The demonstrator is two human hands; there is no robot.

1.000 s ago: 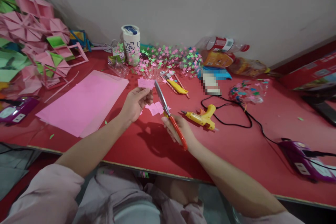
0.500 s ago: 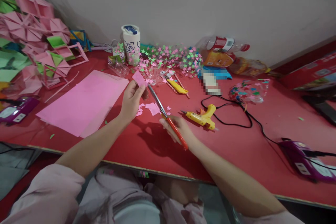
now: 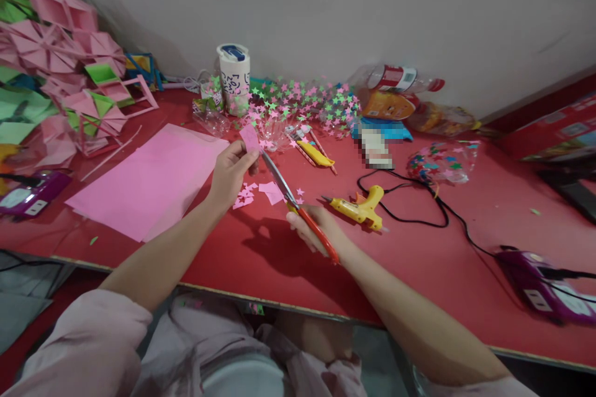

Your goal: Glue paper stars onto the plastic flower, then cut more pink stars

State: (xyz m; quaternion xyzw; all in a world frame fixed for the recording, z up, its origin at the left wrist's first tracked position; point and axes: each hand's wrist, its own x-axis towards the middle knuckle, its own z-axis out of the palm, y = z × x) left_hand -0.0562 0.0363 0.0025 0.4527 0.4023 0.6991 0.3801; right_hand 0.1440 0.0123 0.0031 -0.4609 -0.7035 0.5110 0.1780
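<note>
Scissors shifted leftward, blades meeting pink paper piece pinched above left hand

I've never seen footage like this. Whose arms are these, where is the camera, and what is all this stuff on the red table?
The camera sits on a person's head, looking down, so both arms are their own. The left hand pinches a small pink paper piece. The right hand grips red-handled scissors, whose blades reach toward that piece. Pink scraps lie below on the red table. Nearby lie a large pink sheet, a yellow glue gun, paper stars and folded paper shapes.
</note>
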